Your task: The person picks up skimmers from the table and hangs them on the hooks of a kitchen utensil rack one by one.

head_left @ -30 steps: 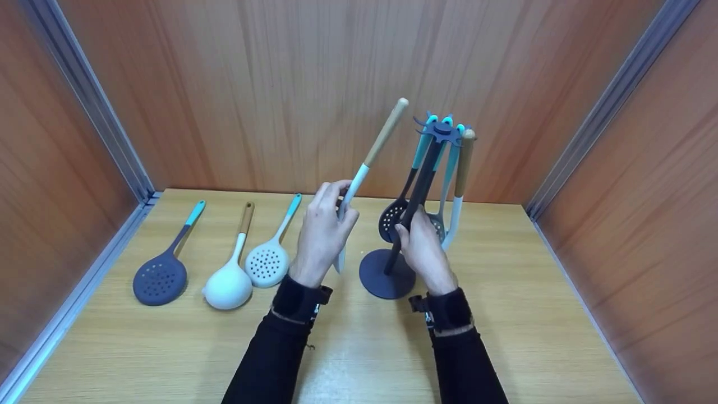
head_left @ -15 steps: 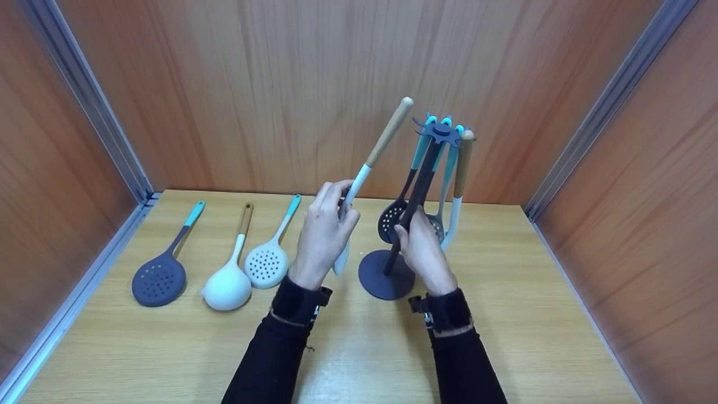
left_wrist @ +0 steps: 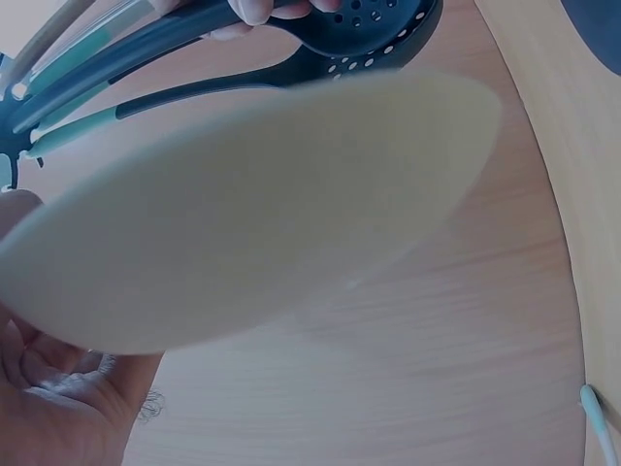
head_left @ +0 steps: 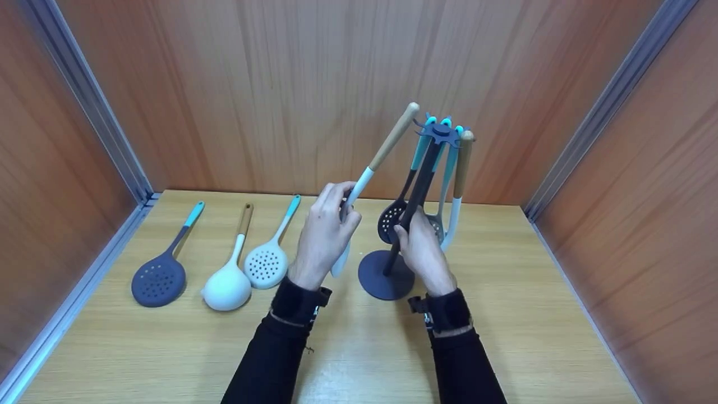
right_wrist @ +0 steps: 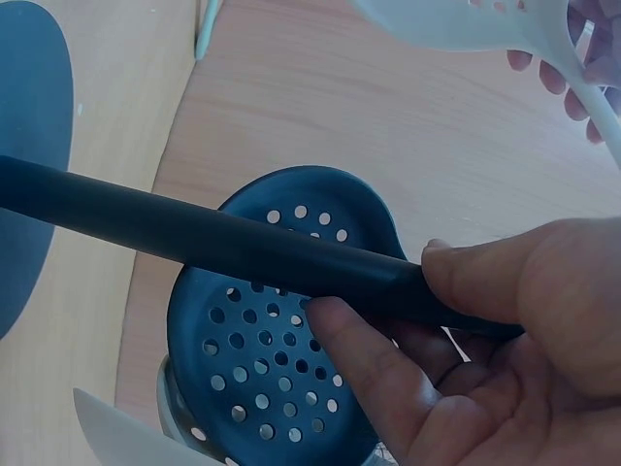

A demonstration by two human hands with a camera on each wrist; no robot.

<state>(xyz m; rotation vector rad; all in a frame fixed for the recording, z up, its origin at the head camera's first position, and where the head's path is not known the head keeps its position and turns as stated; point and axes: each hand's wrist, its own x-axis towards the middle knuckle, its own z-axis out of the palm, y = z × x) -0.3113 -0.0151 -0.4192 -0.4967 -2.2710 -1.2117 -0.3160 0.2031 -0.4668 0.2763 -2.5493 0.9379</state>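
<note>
My left hand grips a white skimmer by its neck, with its wooden handle slanting up and right, close to the top of a dark utensil stand. The right wrist view shows holes in the skimmer's white head; its pale head fills the left wrist view, blurred. Fingers and thumb of my right hand curl around the stand's post, which leans to the right. From the stand's hooks hang a dark slotted spoon, a white utensil with a wooden handle and other turquoise-handled utensils, partly hidden.
On the table's left lie a dark slotted turner, a white ladle facing down and a white skimmer with turquoise handle. Wooden panels close off the back and both sides.
The held skimmer has tilted further right, its handle end now nearer the stand's hooks and a little lower. My right hand and the stand stay nearly still.
</note>
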